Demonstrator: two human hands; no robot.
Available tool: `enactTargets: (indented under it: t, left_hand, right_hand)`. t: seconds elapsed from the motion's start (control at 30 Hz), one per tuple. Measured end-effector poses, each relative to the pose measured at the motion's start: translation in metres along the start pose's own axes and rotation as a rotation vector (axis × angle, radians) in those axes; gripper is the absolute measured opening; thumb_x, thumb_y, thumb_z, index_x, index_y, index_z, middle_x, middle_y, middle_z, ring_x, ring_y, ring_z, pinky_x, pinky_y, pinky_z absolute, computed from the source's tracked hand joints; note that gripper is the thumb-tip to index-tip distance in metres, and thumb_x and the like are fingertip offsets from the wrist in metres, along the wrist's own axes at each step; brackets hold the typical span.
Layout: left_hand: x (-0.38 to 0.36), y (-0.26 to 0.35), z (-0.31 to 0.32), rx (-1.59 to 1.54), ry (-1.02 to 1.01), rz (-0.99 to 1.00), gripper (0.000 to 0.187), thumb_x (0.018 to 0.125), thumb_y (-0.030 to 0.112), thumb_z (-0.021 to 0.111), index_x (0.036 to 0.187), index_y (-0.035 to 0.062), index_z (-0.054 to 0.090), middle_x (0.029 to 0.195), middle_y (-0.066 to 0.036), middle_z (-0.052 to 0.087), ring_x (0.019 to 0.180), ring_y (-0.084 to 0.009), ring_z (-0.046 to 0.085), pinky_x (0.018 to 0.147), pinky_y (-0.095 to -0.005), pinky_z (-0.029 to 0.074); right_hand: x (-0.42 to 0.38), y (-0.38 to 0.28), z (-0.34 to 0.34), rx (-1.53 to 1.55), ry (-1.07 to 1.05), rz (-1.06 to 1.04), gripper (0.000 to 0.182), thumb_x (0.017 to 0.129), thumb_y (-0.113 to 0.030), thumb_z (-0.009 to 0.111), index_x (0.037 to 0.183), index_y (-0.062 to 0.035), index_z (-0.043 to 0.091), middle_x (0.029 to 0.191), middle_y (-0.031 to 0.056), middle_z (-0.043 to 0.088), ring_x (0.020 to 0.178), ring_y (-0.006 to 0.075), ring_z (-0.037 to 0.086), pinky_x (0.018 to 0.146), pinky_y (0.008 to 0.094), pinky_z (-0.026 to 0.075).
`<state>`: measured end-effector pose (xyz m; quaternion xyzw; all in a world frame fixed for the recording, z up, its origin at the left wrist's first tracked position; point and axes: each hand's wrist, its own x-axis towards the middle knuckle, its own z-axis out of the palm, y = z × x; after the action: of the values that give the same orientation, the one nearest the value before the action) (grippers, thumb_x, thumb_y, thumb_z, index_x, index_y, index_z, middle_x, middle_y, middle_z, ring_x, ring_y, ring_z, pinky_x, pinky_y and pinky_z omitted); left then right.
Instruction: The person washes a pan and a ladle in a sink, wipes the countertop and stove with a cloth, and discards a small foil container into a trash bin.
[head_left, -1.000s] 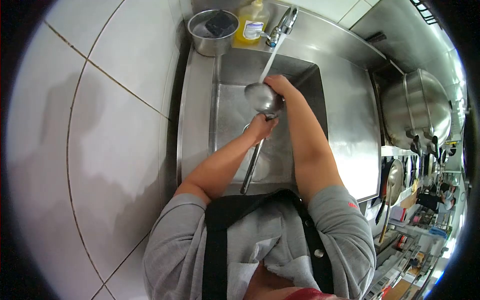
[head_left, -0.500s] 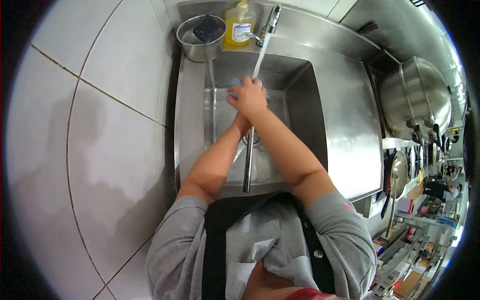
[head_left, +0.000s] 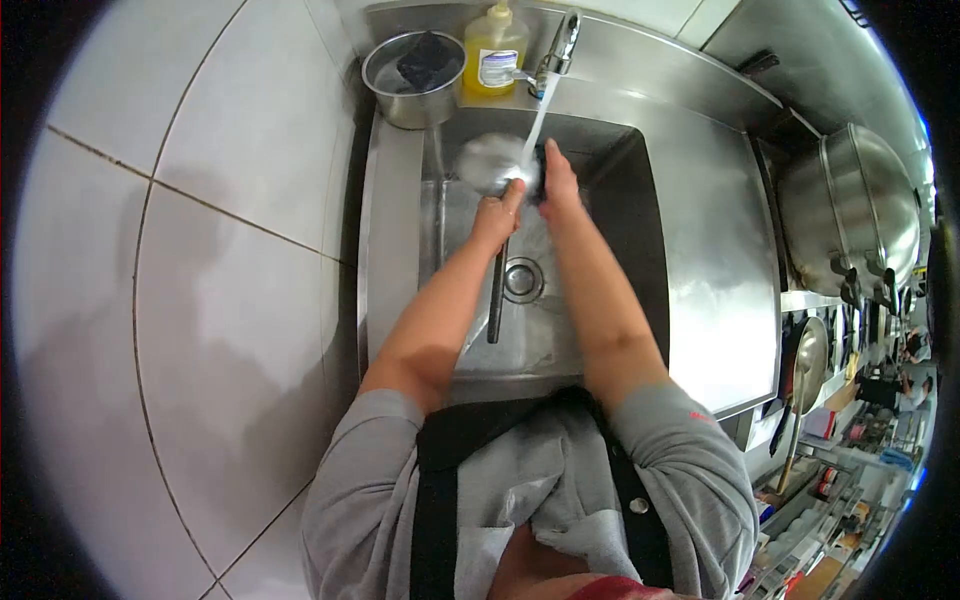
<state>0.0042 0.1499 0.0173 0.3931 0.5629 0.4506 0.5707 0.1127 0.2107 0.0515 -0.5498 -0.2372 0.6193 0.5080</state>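
Steel sink [head_left: 610, 150] | white wall tiles [head_left: 200, 200] | tap [head_left: 556, 48] running

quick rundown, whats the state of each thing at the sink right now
tap: on, water streaming down
ladle: bowl under the stream, handle pointing down into the sink
left hand: gripping the ladle near the bowl
right hand: against the ladle bowl, what it holds is unclear
sink: wet, drain unplugged
soap bottle: upright
metal pot: upright, dark pad inside
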Motion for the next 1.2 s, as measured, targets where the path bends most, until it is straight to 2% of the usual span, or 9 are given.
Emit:
enactTargets:
  t: [0.07, 0.23, 0.43, 0.53, 0.57, 0.7, 0.8, 1.0, 1.2]
  left_hand:
    - [0.014, -0.006, 0.004, -0.157, 0.039, -0.049, 0.057, 0.087, 0.058, 0.049, 0.066, 0.0049, 0.054, 0.058, -0.002, 0.054, 0.047, -0.0139, 0.049, 0.044, -0.0294, 0.037]
    - [0.016, -0.019, 0.01, -0.477, -0.125, -0.211, 0.055, 0.092, 0.054, 0.043, 0.104, 0.0023, 0.055, 0.1, -0.009, 0.059, 0.088, -0.0182, 0.057, 0.08, -0.0333, 0.046]
    - [0.015, -0.007, 0.006, -0.723, -0.292, -0.225, 0.044, 0.096, 0.041, 0.043, 0.114, 0.0018, 0.05, 0.102, -0.011, 0.061, 0.091, -0.0219, 0.059, 0.085, -0.0382, 0.049]
    - [0.025, -0.022, 0.004, -0.739, -0.235, -0.117, 0.041, 0.096, 0.037, 0.044, 0.109, -0.0012, 0.052, 0.098, -0.011, 0.061, 0.089, -0.0213, 0.059, 0.086, -0.0356, 0.049]
    - [0.029, -0.023, 0.003, -0.752, -0.215, -0.068, 0.04, 0.095, 0.036, 0.046, 0.107, -0.0012, 0.052, 0.098, -0.011, 0.061, 0.089, -0.0213, 0.06, 0.086, -0.0353, 0.049]
    - [0.028, -0.009, -0.001, -0.873, -0.114, 0.029, 0.028, 0.092, 0.028, 0.055, 0.099, 0.0014, 0.055, 0.096, -0.009, 0.06, 0.087, -0.0214, 0.06, 0.083, -0.033, 0.05]
    - [0.03, -0.011, -0.003, -0.819, -0.065, 0.089, 0.026, 0.091, 0.027, 0.058, 0.097, 0.0018, 0.056, 0.095, -0.008, 0.06, 0.087, -0.0201, 0.061, 0.079, -0.031, 0.049]
    - [0.034, 0.009, -0.011, -0.588, 0.033, 0.208, 0.018, 0.088, 0.021, 0.062, 0.099, 0.006, 0.058, 0.089, -0.004, 0.063, 0.078, -0.0133, 0.059, 0.069, -0.0271, 0.046]
    - [0.042, -0.028, -0.005, -0.509, 0.114, -0.133, 0.019, 0.088, 0.017, 0.061, 0.101, 0.0032, 0.058, 0.093, -0.004, 0.061, 0.079, -0.0123, 0.058, 0.069, -0.0259, 0.046]
  right_hand:
    - [-0.025, 0.022, 0.004, -0.094, 0.175, -0.254, 0.054, 0.084, -0.04, 0.063, 0.121, -0.0023, 0.052, 0.114, 0.0099, 0.057, 0.102, 0.0181, 0.053, 0.085, 0.0318, 0.043]
    - [-0.059, 0.052, -0.004, -0.374, 0.142, -0.614, 0.038, 0.081, -0.022, 0.067, 0.112, -0.0039, 0.052, 0.104, 0.013, 0.056, 0.096, 0.0233, 0.053, 0.086, 0.0334, 0.043]
    - [-0.07, 0.085, -0.039, -0.813, -0.017, -0.938, 0.041, 0.078, -0.014, 0.068, 0.115, -0.0048, 0.05, 0.106, 0.0179, 0.049, 0.1, 0.0356, 0.049, 0.087, 0.0401, 0.041]
    - [-0.073, 0.102, -0.05, -0.746, -0.015, -0.916, 0.047, 0.078, -0.013, 0.068, 0.119, -0.0047, 0.047, 0.109, 0.0188, 0.049, 0.102, 0.0343, 0.049, 0.089, 0.0393, 0.041]
    - [-0.083, 0.102, -0.049, -0.631, -0.005, -0.673, 0.06, 0.075, -0.012, 0.069, 0.125, -0.0051, 0.038, 0.114, 0.0199, 0.048, 0.106, 0.0332, 0.049, 0.091, 0.0388, 0.04]
    - [-0.115, 0.14, -0.08, -0.75, -0.125, -0.398, 0.074, 0.071, -0.013, 0.071, 0.13, -0.0079, 0.027, 0.116, 0.0226, 0.048, 0.106, 0.0349, 0.052, 0.09, 0.0402, 0.041]
    - [-0.11, 0.174, -0.112, -0.745, -0.24, -0.124, 0.072, 0.072, -0.014, 0.07, 0.13, -0.0084, 0.028, 0.111, 0.0233, 0.054, 0.103, 0.0356, 0.055, 0.087, 0.0411, 0.044]
    - [-0.117, 0.153, -0.162, -1.289, -0.333, 0.265, 0.053, 0.077, -0.015, 0.067, 0.123, -0.011, 0.042, 0.102, 0.0185, 0.062, 0.086, 0.0358, 0.063, 0.075, 0.0419, 0.049]
    - [-0.065, 0.091, -0.119, -1.342, -0.039, -0.267, 0.044, 0.08, -0.023, 0.066, 0.117, -0.0085, 0.046, 0.103, 0.0255, 0.06, 0.098, 0.0421, 0.057, 0.081, 0.0448, 0.046]
